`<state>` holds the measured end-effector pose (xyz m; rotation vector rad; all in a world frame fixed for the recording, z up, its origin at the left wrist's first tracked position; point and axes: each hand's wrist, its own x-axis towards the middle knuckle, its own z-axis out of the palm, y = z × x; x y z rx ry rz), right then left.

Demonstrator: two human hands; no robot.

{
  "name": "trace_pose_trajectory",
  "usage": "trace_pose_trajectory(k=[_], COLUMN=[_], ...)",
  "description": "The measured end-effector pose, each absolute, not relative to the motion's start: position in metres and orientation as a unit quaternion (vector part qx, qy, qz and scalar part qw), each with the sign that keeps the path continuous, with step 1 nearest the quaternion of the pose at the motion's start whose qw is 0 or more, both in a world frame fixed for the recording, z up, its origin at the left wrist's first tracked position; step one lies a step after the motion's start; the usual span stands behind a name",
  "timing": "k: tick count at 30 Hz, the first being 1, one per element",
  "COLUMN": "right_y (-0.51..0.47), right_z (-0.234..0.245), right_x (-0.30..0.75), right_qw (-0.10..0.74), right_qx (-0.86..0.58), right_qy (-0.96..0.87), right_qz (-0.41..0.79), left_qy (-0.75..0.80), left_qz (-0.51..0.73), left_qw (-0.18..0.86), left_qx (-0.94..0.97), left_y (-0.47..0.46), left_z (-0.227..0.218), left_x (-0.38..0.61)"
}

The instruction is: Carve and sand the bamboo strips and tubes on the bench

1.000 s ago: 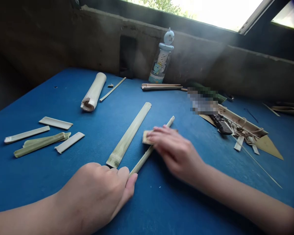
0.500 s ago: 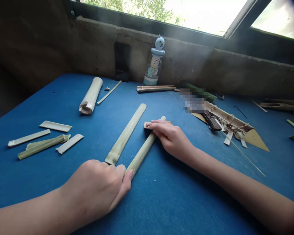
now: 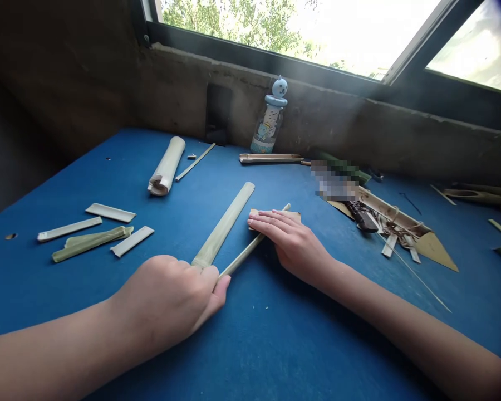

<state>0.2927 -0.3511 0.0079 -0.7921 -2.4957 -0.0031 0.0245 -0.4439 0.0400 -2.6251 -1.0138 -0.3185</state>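
Observation:
My left hand (image 3: 175,295) is closed around the near end of a pale green bamboo strip (image 3: 242,256), which slants away to the right with its narrow edge showing. Over the far part of that strip, my right hand (image 3: 296,239) presses a small tan piece of sandpaper (image 3: 294,215), fingers together on top of it. The strip's tip pokes out just beyond the paper. A second, wider bamboo strip (image 3: 225,225) lies flat to the left, its near end partly hidden behind my left hand.
Several short bamboo pieces (image 3: 111,212) lie on the blue table (image 3: 250,356) at left. Behind them rests a bamboo tube (image 3: 167,166). A bottle (image 3: 267,131) stands by the wall. At right are a dark-handled knife (image 3: 361,216), its blade blurred, and a split bamboo piece (image 3: 394,209) with string.
The held bamboo strip has turned from its broad face to its narrow edge. My right hand still presses the sandpaper against it. The whole view has shifted slightly.

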Motion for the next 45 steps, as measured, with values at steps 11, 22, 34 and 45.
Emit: trace_pose_trajectory(k=[11,22,34,45], right_y=[-0.394,-0.363,-0.405,-0.394], right_z=[0.012,0.012,0.008,0.012], right_x=[0.264,0.278,0.266,0.271], right_qw=[0.239,0.24,0.28,0.235], right_qx=[-0.163,-0.105,-0.136,-0.191], right_qy=[-0.954,-0.958,-0.949,-0.953], right_qz=[0.079,0.114,0.045,0.008], left_qy=[-0.322,-0.279,-0.255,-0.306], left_qz=[-0.145,-0.15,-0.162,-0.151], left_qw=[0.138,0.122,0.096,0.145], left_qx=[-0.925,-0.941,-0.948,-0.929], left_y=[-0.447,-0.439,-0.426,-0.441], left_z=[0.02,0.025,0.028,0.02], left_x=[0.026,0.022,0.018,0.022])
